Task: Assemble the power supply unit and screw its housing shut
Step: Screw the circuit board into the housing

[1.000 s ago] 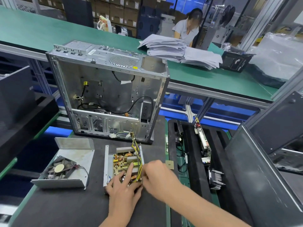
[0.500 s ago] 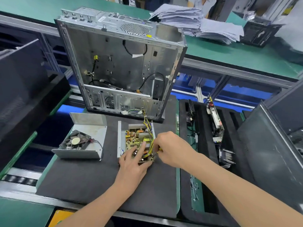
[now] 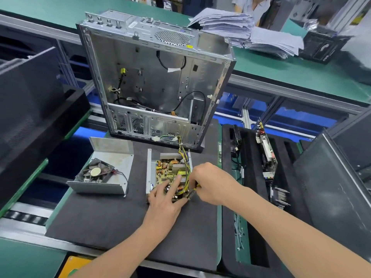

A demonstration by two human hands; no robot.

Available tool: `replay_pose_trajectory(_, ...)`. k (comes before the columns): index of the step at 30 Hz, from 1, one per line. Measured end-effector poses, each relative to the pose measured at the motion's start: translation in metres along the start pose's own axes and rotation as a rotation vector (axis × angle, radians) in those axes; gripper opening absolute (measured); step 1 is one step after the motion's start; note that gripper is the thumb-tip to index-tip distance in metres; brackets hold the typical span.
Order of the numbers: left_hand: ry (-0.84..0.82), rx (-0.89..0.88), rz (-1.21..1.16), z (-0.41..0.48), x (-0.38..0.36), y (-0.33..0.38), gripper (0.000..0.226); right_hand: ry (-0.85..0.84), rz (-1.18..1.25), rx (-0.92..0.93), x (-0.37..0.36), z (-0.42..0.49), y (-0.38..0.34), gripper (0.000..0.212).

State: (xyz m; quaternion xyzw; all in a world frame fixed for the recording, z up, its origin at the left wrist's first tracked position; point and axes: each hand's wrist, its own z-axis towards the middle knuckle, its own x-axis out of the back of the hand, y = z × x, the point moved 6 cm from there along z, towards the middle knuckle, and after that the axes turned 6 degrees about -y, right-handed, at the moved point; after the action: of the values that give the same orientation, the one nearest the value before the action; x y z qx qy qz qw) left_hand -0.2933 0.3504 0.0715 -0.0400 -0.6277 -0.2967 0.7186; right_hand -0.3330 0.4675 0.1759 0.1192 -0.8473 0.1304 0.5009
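Observation:
The open power supply base (image 3: pixel 149 173) lies on the black mat (image 3: pixel 112 219), its yellow circuit board (image 3: pixel 166 170) exposed and yellow wires running up to the computer case. My left hand (image 3: pixel 163 200) rests on the board's near end with fingers spread and straight. My right hand (image 3: pixel 208 182) is curled round a small screwdriver (image 3: pixel 193 192) whose dark tip meets the board's near right corner. The housing cover (image 3: pixel 114 166), a bent metal sheet with a fan (image 3: pixel 96 173) in it, lies apart to the left.
An open metal computer case (image 3: pixel 152 81) stands upright behind the base. A black foam tray (image 3: pixel 249 197) on the right holds circuit cards (image 3: pixel 266 151). Dark panels lean at far right (image 3: pixel 331 187) and far left (image 3: pixel 30 101). Stacked papers (image 3: pixel 247 29) lie on the green bench behind.
The view has tilted down and pulled back. Both hands stay on the board's near end; my right hand has settled at the near right corner with the tool.

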Motion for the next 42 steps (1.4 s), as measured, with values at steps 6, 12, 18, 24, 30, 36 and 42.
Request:
replay_pose_trajectory(6,-0.011,-0.01,-0.002,-0.001,0.0,0.0,0.033,-0.025,-0.018,0.028,0.001,0.003,-0.001,0.03)
replay_pose_trajectory(12,-0.017,-0.009,-0.004,-0.001,-0.004,-0.002,0.034,-0.028,-0.032,0.034,0.001,0.005,-0.002,0.031)
replay_pose_trajectory(18,-0.036,-0.004,-0.02,-0.001,-0.014,-0.007,0.036,-0.029,-0.055,0.051,0.001,0.005,-0.005,0.032)
replay_pose_trajectory(24,-0.036,-0.006,-0.03,-0.002,-0.017,-0.008,0.036,-0.023,-0.072,0.056,0.004,0.006,-0.005,0.035)
replay_pose_trajectory(30,-0.035,-0.011,-0.017,-0.002,-0.018,-0.009,0.036,-0.04,-0.087,0.067,0.003,0.006,-0.006,0.035)
replay_pose_trajectory(36,-0.017,-0.019,-0.012,-0.002,-0.016,-0.008,0.038,-0.076,-0.169,0.192,0.0,0.003,-0.012,0.037)
replay_pose_trajectory(42,-0.018,-0.021,-0.007,-0.002,-0.016,-0.008,0.036,-0.01,-0.131,0.149,0.0,0.004,-0.012,0.031)
